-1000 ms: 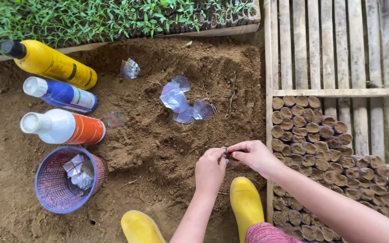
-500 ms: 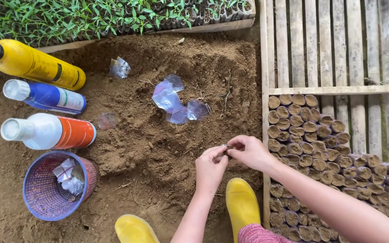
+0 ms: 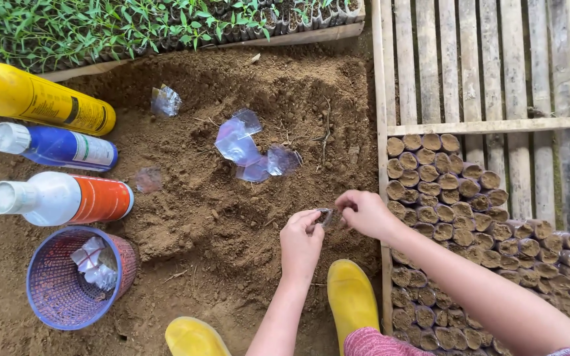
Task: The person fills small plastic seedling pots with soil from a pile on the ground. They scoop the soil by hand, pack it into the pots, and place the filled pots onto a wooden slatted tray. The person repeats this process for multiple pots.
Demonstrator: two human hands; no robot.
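Head view: left hand (image 3: 300, 240) and right hand (image 3: 365, 212) pinch one small clear plastic bag (image 3: 328, 217) between fingertips, above soil mound (image 3: 232, 191), just left of filled soil bags (image 3: 470, 217), near yellow boot (image 3: 351, 296).

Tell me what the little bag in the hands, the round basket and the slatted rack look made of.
Little bag, pinched between left hand and right hand: thin clear plastic film, going by its see-through sheen. Round basket: probably moulded plastic, purple with fine mesh walls. Slatted rack: weathered, unpainted split bamboo or wood; pale, dry slats.
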